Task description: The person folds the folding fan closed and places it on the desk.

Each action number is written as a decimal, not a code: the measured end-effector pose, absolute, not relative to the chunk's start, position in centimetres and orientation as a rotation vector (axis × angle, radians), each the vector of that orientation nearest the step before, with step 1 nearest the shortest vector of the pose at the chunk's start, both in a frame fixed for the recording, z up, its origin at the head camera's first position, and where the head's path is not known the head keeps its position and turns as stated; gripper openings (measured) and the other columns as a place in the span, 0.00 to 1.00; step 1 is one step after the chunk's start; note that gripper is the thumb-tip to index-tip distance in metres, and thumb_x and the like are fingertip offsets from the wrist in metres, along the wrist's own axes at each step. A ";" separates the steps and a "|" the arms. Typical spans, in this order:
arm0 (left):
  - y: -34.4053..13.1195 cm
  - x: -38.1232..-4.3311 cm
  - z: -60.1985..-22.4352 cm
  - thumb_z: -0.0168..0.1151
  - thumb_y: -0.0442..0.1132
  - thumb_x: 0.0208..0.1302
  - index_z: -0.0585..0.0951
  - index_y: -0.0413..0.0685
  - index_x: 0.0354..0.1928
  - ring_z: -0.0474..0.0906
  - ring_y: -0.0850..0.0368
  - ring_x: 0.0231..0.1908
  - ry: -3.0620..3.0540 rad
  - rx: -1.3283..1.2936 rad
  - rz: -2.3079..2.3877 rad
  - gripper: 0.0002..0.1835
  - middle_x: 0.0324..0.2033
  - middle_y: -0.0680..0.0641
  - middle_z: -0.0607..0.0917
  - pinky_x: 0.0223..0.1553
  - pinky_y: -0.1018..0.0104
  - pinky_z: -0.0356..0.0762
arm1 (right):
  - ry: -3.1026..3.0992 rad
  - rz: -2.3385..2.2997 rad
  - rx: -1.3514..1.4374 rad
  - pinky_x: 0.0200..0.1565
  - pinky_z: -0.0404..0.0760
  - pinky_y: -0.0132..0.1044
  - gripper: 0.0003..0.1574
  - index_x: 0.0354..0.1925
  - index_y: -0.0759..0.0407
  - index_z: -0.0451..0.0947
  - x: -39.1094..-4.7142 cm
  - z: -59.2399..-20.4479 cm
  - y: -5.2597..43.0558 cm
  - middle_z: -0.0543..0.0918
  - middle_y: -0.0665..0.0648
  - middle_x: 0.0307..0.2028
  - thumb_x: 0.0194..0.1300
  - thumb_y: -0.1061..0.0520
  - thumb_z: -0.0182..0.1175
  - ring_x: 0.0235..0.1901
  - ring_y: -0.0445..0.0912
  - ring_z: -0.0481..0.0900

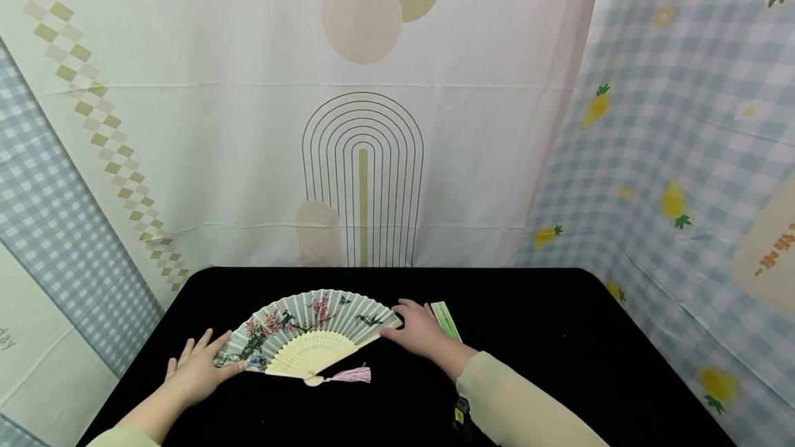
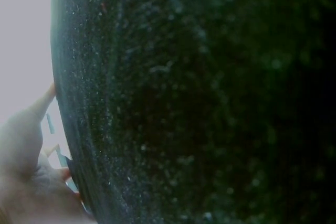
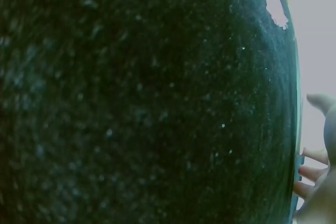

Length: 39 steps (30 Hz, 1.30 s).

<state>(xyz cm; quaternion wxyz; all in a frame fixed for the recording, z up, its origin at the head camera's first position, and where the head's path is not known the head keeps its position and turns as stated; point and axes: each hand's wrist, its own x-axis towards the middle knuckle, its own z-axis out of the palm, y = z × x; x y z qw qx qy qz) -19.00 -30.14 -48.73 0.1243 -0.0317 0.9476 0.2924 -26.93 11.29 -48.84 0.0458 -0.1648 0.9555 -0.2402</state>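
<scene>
A folding fan (image 1: 310,330) lies spread wide on the black table in the head view. Pink blossoms and birds decorate its pale pleated leaf, above cream slatted ribs. From its pivot a pink tassel (image 1: 351,374) trails to the right. At the fan's left end is my left hand (image 1: 200,368), fingers spread and thumb along the lower corner. My right hand (image 1: 417,326) rests at the right end, thumb and forefinger on either side of the corner. Both wrist views show mostly dark cloth, with part of the left hand (image 2: 26,166) and right hand (image 3: 320,171) at the edges.
A narrow green and white box-like strip (image 1: 444,319) lies beyond my right wrist, partly covered by it. Black cloth covers the table (image 1: 528,323). A patterned white curtain (image 1: 248,157) hangs behind, with blue checked cloth (image 1: 652,157) along the right side.
</scene>
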 end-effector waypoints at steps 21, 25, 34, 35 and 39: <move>-30.0 -18.9 -48.6 0.60 0.71 0.58 0.54 0.37 0.75 0.29 0.18 0.67 2.764 -0.087 0.841 0.57 0.71 0.23 0.41 0.59 0.20 0.27 | 2.734 -1.400 -0.335 0.46 0.79 0.48 0.27 0.62 0.57 0.75 -26.7 -47.9 10.6 0.77 0.59 0.57 0.69 0.50 0.63 0.50 0.52 0.77; -30.0 -18.8 -48.5 0.61 0.71 0.58 0.54 0.37 0.76 0.28 0.18 0.67 2.759 -0.091 0.850 0.57 0.71 0.23 0.40 0.60 0.20 0.26 | 2.566 -1.600 -0.312 0.39 0.82 0.42 0.27 0.65 0.59 0.73 -26.7 -48.0 10.5 0.80 0.58 0.52 0.71 0.55 0.61 0.41 0.48 0.80; -29.8 -18.5 -48.5 0.61 0.70 0.59 0.54 0.36 0.75 0.29 0.18 0.67 2.772 -0.083 0.854 0.56 0.71 0.22 0.41 0.59 0.20 0.28 | 2.133 -1.957 -0.220 0.39 0.87 0.44 0.32 0.72 0.62 0.63 -26.3 -48.2 10.3 0.81 0.65 0.50 0.73 0.61 0.56 0.40 0.57 0.86; -29.8 -18.6 -48.5 0.61 0.70 0.59 0.54 0.36 0.75 0.29 0.18 0.67 2.771 -0.086 0.856 0.56 0.71 0.22 0.41 0.59 0.20 0.28 | 2.109 -1.963 -0.205 0.40 0.87 0.43 0.33 0.73 0.61 0.62 -26.3 -48.2 10.3 0.81 0.64 0.49 0.74 0.61 0.55 0.40 0.56 0.86; -29.9 -18.6 -48.6 0.61 0.70 0.58 0.54 0.37 0.75 0.29 0.18 0.67 2.764 -0.090 0.867 0.57 0.71 0.23 0.41 0.59 0.20 0.27 | 2.032 -1.995 -0.161 0.41 0.86 0.42 0.34 0.75 0.58 0.60 -26.2 -48.2 10.3 0.81 0.63 0.46 0.75 0.61 0.54 0.41 0.55 0.86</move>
